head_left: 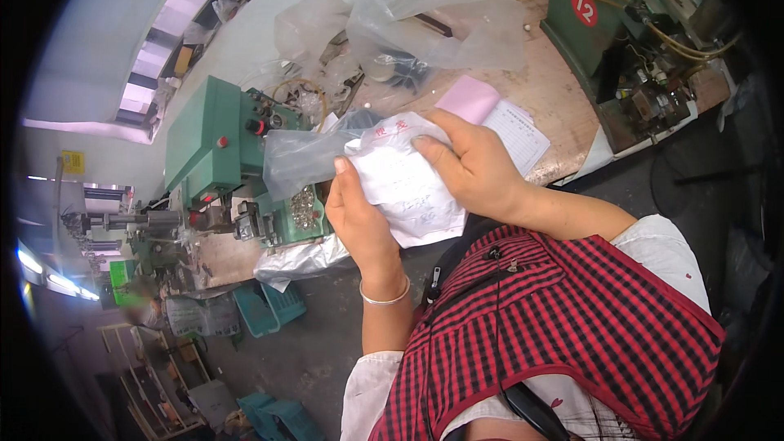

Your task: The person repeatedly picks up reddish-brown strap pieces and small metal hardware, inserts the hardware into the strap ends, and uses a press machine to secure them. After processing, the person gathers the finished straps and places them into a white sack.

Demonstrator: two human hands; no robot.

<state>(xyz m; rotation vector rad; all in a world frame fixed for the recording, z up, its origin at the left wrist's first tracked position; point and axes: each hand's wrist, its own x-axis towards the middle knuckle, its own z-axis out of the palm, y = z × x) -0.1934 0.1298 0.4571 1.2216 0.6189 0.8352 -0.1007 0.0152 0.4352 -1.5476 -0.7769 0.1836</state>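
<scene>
A crumpled white paper sheet (400, 184) with red print and faint handwriting is held up in front of my chest. My left hand (361, 216) grips its left edge, thumb pointing up. The right hand (478, 165) pinches its upper right side, thumb lying across the front. A clear plastic bag (298, 165) spreads out to the left behind the paper; whether it is joined to the paper I cannot tell. Most of the fingers behind the sheet are hidden. Just past my right hand, a pink slip (469, 98) and a printed form (516, 135) lie on the workbench.
A green bench machine (211, 143) stands at left, with a tray of small metal parts (305, 211) beside it. Another green machine (592, 33) is at far right. Loose plastic bags (441, 20) cover the bench's back. Teal baskets (265, 310) sit on the floor.
</scene>
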